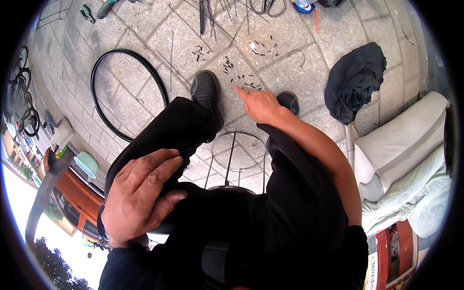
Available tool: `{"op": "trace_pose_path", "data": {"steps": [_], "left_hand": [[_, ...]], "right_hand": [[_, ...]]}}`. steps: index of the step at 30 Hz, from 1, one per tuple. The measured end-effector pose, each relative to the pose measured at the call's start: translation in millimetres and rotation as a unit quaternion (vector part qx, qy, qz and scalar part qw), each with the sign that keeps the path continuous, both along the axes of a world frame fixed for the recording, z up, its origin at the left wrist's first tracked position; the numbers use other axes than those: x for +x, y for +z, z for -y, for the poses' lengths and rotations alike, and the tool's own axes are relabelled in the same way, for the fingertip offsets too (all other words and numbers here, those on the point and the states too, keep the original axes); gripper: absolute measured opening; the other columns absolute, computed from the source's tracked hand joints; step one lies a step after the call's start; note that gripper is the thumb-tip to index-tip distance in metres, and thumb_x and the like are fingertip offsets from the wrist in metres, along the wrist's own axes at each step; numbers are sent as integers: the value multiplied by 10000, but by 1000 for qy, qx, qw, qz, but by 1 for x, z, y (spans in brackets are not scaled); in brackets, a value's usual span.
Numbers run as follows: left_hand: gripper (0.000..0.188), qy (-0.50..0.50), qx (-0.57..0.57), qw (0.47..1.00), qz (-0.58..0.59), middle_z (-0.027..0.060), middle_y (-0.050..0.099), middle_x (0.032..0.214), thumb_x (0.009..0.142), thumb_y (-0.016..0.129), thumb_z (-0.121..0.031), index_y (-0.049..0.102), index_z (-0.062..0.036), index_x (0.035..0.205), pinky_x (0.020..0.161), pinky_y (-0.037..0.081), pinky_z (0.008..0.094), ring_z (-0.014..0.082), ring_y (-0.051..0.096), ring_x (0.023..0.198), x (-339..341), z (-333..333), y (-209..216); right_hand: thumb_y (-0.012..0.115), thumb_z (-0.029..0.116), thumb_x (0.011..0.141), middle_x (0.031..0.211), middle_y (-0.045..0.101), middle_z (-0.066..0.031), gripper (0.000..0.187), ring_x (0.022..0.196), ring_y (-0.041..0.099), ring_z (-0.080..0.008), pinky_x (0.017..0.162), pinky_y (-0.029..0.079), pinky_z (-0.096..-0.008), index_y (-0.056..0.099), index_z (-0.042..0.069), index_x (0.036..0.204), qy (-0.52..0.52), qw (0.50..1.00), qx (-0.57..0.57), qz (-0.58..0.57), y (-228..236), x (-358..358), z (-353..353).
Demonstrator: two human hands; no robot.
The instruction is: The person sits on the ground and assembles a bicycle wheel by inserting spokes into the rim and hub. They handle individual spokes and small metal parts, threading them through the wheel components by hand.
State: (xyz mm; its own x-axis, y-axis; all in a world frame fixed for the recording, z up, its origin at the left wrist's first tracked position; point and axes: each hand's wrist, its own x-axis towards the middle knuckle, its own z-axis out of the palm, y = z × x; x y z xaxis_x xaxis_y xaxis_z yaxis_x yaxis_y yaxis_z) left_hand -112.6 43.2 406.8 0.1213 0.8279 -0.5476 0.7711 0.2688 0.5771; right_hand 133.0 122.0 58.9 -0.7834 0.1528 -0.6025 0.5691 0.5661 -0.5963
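Observation:
My left hand (142, 195) is over my left thigh, palm down. Its fingers lie stretched out with the thumb apart, and nothing is in it. My right hand (261, 105) reaches low between my shoes with the index finger stretched out; the other fingers are curled and partly hidden. I see nothing held in it. Just past that fingertip, small black pieces (244, 77) lie scattered on the paving. More short black pieces (228, 63) lie a little farther off, with small white bits (253, 47) to the right.
A black wheel rim or tyre (96, 92) lies to the left, beside a thin rod (171, 63). Thin dark rods (203, 17) and pliers (87, 13) lie at the far side. Right are a crumpled black cloth (355, 82) and a pale sofa (401, 135). A metal stool (212, 159) is beneath me.

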Motion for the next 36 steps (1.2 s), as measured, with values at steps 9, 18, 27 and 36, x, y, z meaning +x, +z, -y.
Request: {"op": "trace_pose_path", "data": {"steps": [9,18,27,36], "left_hand": [[535,-1,5,1000,11,191,674,1324,860,823,-227,670,17,1311,935,566,441,357,702,1125,-4,2,-3],[541,-13,13,1000,6,200,668,1332,873,819,-244,665,25,1316,920,572,440,354,713,1098,-5,5,-1],[540,-15,11,1000,5,203,667,1336,880,817,-247,664,28,1318,921,572,440,353,715,1104,-5,4,-1],[546,-18,11,1000,7,208,665,1339,880,818,-253,665,26,1324,914,575,436,352,717,1096,-6,3,-1]], "right_hand": [[619,202,974,1054,734,-216,739,903,742,-393,814,588,-527,336,109,1650,-6,999,27,-29,1,-11,-4],[603,182,971,1045,737,-229,741,887,743,-412,820,593,-530,327,88,1652,-42,998,37,-31,0,-10,-4],[586,192,980,1064,738,-230,716,923,740,-412,850,584,-532,340,81,1643,-66,997,40,1,-3,-12,-10],[592,185,973,1044,738,-214,732,883,738,-421,819,586,-548,330,92,1650,-74,995,44,-42,-7,-17,-13]]}}
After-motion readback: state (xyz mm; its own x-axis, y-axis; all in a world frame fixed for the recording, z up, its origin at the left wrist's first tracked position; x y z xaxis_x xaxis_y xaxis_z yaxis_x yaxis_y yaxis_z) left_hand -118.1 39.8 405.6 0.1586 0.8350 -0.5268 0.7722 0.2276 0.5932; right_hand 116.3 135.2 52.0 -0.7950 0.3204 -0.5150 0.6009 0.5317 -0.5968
